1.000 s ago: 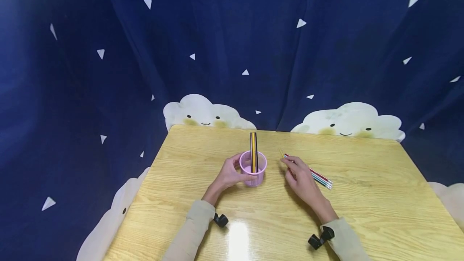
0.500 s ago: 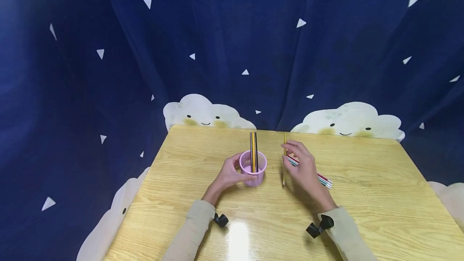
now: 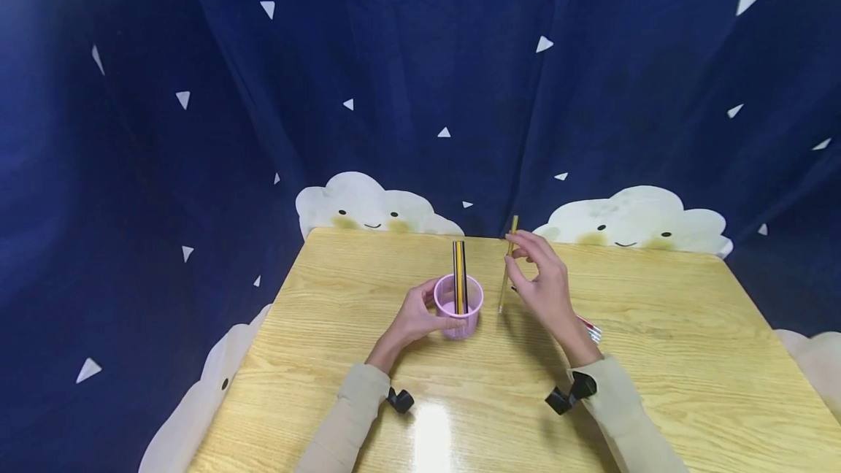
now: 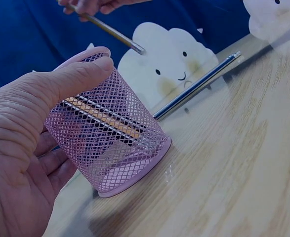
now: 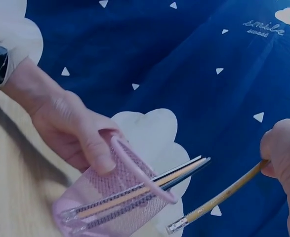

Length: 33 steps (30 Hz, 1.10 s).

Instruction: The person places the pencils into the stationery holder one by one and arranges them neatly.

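A pink mesh cup stands on the table, and my left hand grips it from the left, thumb across the near side. Several pencils, black and yellow-orange, lean inside it; the left wrist view shows them through the mesh. To the cup's right, my right hand pinches a yellow pencil near its upper part, raised and nearly upright. In the right wrist view that pencil slants, its silver end low beside the cup. More pencils lie on the table, partly hidden under the right hand.
The wooden table ends at a dark blue curtain with white clouds and triangles behind it. A small black device is strapped at each wrist, over the beige sleeves.
My right hand has lifted the yellow pencil off the table, turned it nearly upright and moved slightly left and away from me. The left hand and cup have stayed in place.
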### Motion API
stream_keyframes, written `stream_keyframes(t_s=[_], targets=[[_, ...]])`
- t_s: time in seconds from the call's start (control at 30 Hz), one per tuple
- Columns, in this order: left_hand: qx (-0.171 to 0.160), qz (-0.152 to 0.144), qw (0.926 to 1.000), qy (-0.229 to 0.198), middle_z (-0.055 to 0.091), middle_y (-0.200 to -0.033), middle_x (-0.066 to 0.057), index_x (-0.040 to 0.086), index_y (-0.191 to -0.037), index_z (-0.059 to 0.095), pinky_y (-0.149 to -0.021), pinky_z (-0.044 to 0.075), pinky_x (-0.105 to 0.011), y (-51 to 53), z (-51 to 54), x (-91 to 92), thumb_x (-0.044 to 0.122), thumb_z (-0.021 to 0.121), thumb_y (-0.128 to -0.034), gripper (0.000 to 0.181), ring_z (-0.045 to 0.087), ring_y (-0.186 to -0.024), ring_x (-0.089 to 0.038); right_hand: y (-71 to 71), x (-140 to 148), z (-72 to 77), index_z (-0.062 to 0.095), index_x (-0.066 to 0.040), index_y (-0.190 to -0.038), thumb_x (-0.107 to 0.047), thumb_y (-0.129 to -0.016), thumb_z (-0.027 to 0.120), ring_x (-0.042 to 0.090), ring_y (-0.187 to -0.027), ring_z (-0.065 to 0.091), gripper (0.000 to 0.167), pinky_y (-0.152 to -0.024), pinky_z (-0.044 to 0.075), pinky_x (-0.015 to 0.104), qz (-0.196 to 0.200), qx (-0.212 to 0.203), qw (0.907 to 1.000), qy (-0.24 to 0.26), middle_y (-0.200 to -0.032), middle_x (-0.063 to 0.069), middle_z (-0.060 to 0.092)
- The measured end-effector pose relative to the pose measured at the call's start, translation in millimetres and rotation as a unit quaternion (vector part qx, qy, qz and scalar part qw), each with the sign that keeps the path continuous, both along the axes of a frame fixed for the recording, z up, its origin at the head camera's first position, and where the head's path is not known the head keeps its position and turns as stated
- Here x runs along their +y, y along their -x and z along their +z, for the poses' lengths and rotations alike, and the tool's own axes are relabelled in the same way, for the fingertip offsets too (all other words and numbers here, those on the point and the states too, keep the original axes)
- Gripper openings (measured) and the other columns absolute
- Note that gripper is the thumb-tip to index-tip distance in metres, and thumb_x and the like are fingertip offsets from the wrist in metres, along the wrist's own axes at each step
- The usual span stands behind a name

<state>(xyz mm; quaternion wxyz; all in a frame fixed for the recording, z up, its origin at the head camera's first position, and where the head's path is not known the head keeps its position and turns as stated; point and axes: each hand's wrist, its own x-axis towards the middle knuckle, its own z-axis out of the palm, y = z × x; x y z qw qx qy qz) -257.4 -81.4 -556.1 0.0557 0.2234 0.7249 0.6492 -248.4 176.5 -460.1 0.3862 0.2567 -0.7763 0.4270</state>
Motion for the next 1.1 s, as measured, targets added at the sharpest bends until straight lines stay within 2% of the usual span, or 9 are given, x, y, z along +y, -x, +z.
stream_keyframes(t_s=[0.1, 0.27, 0.57, 0.7, 0.83, 0.93, 1.0, 1.1], targets=[[0.000, 0.002, 1.0000, 0.000, 0.069, -0.135, -0.007, 0.011, -0.145, 0.060, -0.112, 0.050, -0.048, 0.6, -0.4, 0.4, 0.008, 0.096, -0.0703, 0.083, 0.065, -0.124, -0.027, 3.8, -3.1, 5.3, 0.074, -0.002, -0.123, 0.012, -0.086, 0.071, 0.029, -0.084, 0.071, 0.039, -0.083, 0.051, 0.020, 0.005, 0.008, 1.0000, 0.003, -0.126, 0.015, 0.071], [0.000, 0.003, 1.0000, 0.003, 0.069, -0.136, -0.008, 0.009, -0.146, 0.059, -0.112, 0.050, -0.049, 1.6, -0.4, 1.3, 0.008, 0.096, -0.0692, 0.086, 0.066, -0.124, -0.027, 8.2, -9.2, 13.0, 0.075, -0.002, -0.122, 0.010, -0.088, 0.070, 0.028, -0.086, 0.071, 0.036, -0.083, 0.054, 0.025, 0.009, 0.015, 0.9998, 0.005, -0.125, 0.014, 0.071], [0.003, 0.002, 1.0000, 0.000, 0.070, -0.134, -0.008, 0.009, -0.145, 0.060, -0.111, 0.050, -0.050, 1.5, -0.6, 0.3, 0.007, 0.096, -0.0699, 0.083, 0.066, -0.123, -0.030, 15.0, -21.4, 20.7, 0.075, -0.002, -0.123, 0.013, -0.085, 0.074, 0.027, -0.086, 0.071, 0.040, -0.083, 0.052, 0.023, 0.026, 0.021, 0.9993, 0.015, -0.124, 0.014, 0.071], [0.006, -0.001, 1.0000, -0.004, 0.070, -0.134, -0.009, 0.008, -0.145, 0.060, -0.111, 0.050, -0.053, 1.6, -1.3, 1.1, 0.007, 0.096, -0.0697, 0.083, 0.066, -0.123, -0.032, 16.5, -27.0, 12.8, 0.074, -0.001, -0.122, 0.014, -0.084, 0.075, 0.027, -0.085, 0.073, 0.041, -0.084, 0.055, 0.022, 0.028, 0.010, 0.9995, 0.006, -0.125, 0.015, 0.070], [0.010, 0.000, 0.9999, -0.004, 0.069, -0.135, -0.008, 0.009, -0.146, 0.059, -0.110, 0.051, -0.053, 2.5, -0.3, 1.5, 0.007, 0.096, -0.0691, 0.085, 0.066, -0.123, -0.031, 19.2, -34.1, -1.2, 0.074, 0.000, -0.122, 0.014, -0.084, 0.075, 0.027, -0.085, 0.073, 0.041, -0.084, 0.057, 0.023, 0.036, -0.012, 0.9993, 0.001, -0.124, 0.015, 0.069], [0.009, -0.002, 1.0000, -0.004, 0.069, -0.136, -0.008, 0.009, -0.146, 0.059, -0.110, 0.051, -0.051, 3.2, 0.9, 1.2, 0.007, 0.096, -0.0685, 0.086, 0.065, -0.124, -0.030, 22.3, -37.7, -12.8, 0.073, 0.001, -0.122, 0.013, -0.084, 0.075, 0.027, -0.085, 0.073, 0.040, -0.082, 0.059, 0.033, 0.039, -0.025, 0.9989, -0.005, -0.125, 0.016, 0.069], [0.004, -0.004, 1.0000, -0.005, 0.068, -0.137, -0.009, 0.009, -0.146, 0.059, -0.111, 0.050, -0.049, 3.3, 0.7, 1.0, 0.006, 0.096, -0.0685, 0.086, 0.065, -0.125, -0.031, 23.9, -39.5, -21.5, 0.073, 0.002, -0.122, 0.013, -0.085, 0.075, 0.028, -0.086, 0.073, 0.039, -0.082, 0.059, 0.032, 0.042, -0.034, 0.9985, -0.011, -0.125, 0.017, 0.069], [-0.003, -0.004, 1.0000, -0.002, 0.067, -0.138, -0.008, 0.010, -0.147, 0.058, -0.112, 0.050, -0.047, 1.7, 0.1, 1.0, 0.006, 0.096, -0.0690, 0.086, 0.064, -0.126, -0.030, 24.1, -41.8, -35.1, 0.073, 0.003, -0.121, 0.014, -0.083, 0.075, 0.028, -0.085, 0.073, 0.039, -0.080, 0.061, 0.038, 0.044, -0.047, 0.9978, -0.016, -0.125, 0.018, 0.069]])
